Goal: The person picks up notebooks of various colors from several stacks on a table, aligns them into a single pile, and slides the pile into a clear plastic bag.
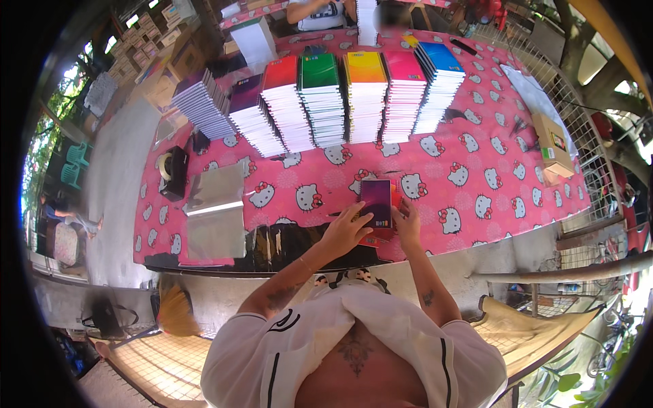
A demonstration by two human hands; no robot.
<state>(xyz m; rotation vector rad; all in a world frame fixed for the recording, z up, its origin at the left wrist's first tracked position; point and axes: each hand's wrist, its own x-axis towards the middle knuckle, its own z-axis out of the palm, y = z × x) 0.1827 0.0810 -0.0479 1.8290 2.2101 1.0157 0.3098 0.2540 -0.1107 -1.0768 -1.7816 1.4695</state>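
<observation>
A small purple notebook (pixel 376 204) lies near the table's front edge, on top of at least one red notebook (pixel 396 196) whose edges peek out at the right and below. My left hand (pixel 345 230) grips the pile's left side, its fingers reaching onto the purple cover. At the right side, my right hand (pixel 408 223) has its fingers closed round the edge. How many notebooks lie beneath the purple one is hidden. Beyond my hands stand tall notebook stacks, among them a red stack (pixel 288 112), a green stack (pixel 321 102), a yellow stack (pixel 366 102) and a blue stack (pixel 435 88).
Clear plastic sleeves (pixel 216 214) lie to my left, beside a black tape dispenser (pixel 174 173). A brown cardboard box (pixel 551 146) sits at the right edge of the pink patterned table (pixel 449 187). Another person (pixel 320 15) is across the table.
</observation>
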